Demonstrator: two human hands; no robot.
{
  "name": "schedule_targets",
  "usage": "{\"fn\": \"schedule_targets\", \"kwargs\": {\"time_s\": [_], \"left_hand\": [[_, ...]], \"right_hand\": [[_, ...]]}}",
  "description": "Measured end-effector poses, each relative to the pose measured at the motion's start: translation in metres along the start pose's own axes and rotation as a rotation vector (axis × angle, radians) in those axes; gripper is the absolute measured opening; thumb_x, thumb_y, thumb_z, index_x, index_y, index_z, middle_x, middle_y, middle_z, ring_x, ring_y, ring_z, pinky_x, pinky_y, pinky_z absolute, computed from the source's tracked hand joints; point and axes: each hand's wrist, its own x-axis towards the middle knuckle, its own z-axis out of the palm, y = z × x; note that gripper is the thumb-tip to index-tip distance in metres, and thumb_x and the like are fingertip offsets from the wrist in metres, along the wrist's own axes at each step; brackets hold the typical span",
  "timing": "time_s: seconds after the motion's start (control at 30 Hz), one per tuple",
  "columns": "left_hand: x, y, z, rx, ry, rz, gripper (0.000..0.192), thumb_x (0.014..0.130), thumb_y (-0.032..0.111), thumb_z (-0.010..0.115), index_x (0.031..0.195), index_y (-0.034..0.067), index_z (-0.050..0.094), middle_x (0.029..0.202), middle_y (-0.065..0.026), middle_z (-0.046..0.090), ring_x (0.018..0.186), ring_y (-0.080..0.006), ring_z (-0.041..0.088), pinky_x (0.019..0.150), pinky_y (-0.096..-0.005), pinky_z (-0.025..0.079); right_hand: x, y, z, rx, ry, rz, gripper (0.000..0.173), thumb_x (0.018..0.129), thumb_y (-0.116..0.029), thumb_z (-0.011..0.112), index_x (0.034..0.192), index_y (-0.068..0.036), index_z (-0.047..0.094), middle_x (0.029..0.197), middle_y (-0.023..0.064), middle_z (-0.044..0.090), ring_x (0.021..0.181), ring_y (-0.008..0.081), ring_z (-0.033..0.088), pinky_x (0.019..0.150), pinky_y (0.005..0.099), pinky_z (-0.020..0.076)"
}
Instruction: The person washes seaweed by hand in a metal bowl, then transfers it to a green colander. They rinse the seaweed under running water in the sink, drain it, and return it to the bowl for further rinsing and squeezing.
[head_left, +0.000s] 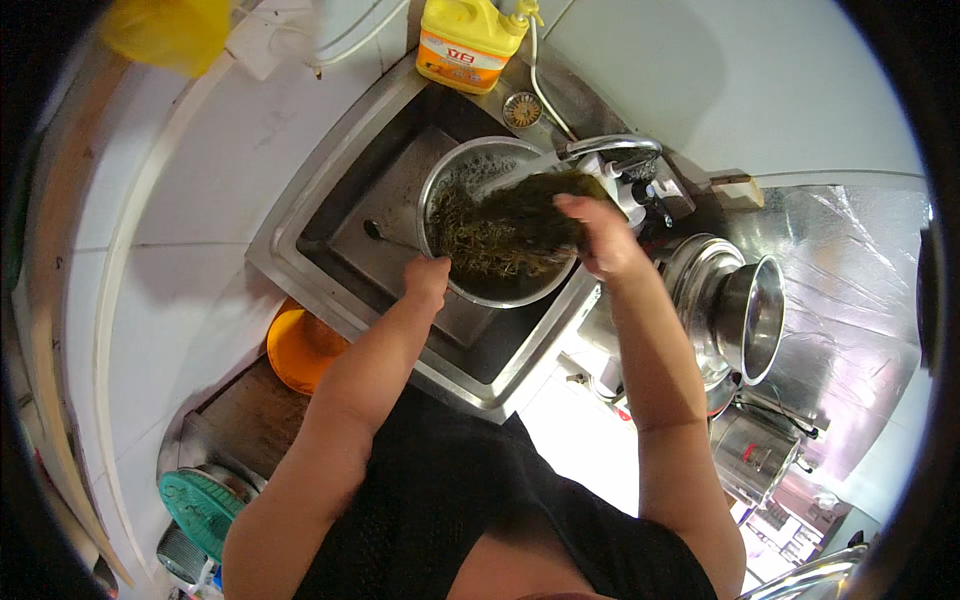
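A round stainless steel bowl (512, 298) stands in a metal sink (409, 169), holding bubbly water and dark green, stringy plant matter (480, 240) that looks like seaweed. Water runs from the curved faucet (615, 142) into it. My left hand (429, 281) grips the bowl's near left rim. At the bowl's right side, my right hand (600, 232) holds a dark green clump (551, 199) of the same matter, lifted above the bowl; the hand is blurred.
Behind the sink stands a yellow jug (469, 45) beside a drain strainer (522, 110). An orange basin (300, 349) is left of the sink, below its edge. Stacked steel pots (705, 300) stand to the right. A green plastic basket (199, 510) is at lower left.
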Motion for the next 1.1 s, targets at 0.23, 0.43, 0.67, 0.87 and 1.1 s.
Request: {"fn": "schedule_targets", "kwargs": {"time_s": [0.23,0.43,0.67,0.87,1.1], "left_hand": [[0.002,-0.003,0.003,-0.047,0.003,0.048,0.016,0.079,0.013,0.062,0.083,-0.001,0.055,0.068,-0.0084,0.054,0.057,-0.0202,0.052,0.048,-0.0366,0.043],[-0.006,-0.004,0.006,-0.063,-0.034,0.1,0.013,0.078,0.012,0.06,0.077,0.001,0.054,0.064,-0.0043,0.05,0.054,-0.0175,0.049,0.047,-0.0355,0.041],[0.002,-0.017,0.001,-0.099,-0.096,-0.024,0.019,0.082,0.008,0.062,0.094,0.007,0.048,0.079,-0.0057,0.049,0.069,-0.0188,0.048,0.058,-0.0376,0.04],[0.002,-0.017,0.006,-0.131,0.006,-0.08,0.023,0.081,0.012,0.063,0.098,0.001,0.051,0.083,-0.0104,0.052,0.071,-0.0241,0.052,0.06,-0.0414,0.045],[0.019,-0.017,0.003,0.017,-0.048,-0.115,0.045,0.084,0.016,0.062,0.122,0.0,0.045,0.103,-0.0174,0.051,0.084,-0.0296,0.051,0.07,-0.0468,0.047]], "right_hand": [[0.103,0.114,-0.039,-1.289,0.245,-0.1,0.044,0.079,-0.016,0.062,0.122,-0.01,0.057,0.118,0.0191,0.057,0.1,0.0356,0.062,0.085,0.0449,0.0513],[0.11,0.156,0.027,-1.584,-0.084,-0.29,0.049,0.083,-0.022,0.062,0.13,-0.014,0.053,0.136,0.0135,0.046,0.124,0.0359,0.045,0.094,0.05,0.0449],[0.188,0.188,0.023,-1.678,-0.295,0.319,0.042,0.081,-0.021,0.068,0.118,-0.003,0.062,0.128,0.0136,0.055,0.116,0.0354,0.054,0.094,0.0475,0.046],[0.164,0.158,0.01,-1.37,-0.032,0.13,0.052,0.075,-0.015,0.064,0.127,-0.011,0.058,0.122,0.0148,0.061,0.109,0.032,0.06,0.088,0.0455,0.0511],[0.018,0.002,0.014,-1.037,-0.022,-0.281,0.049,0.064,-0.01,0.069,0.111,0.0,0.062,0.111,0.0178,0.065,0.1,0.0276,0.063,0.085,0.034,0.0495]]}}
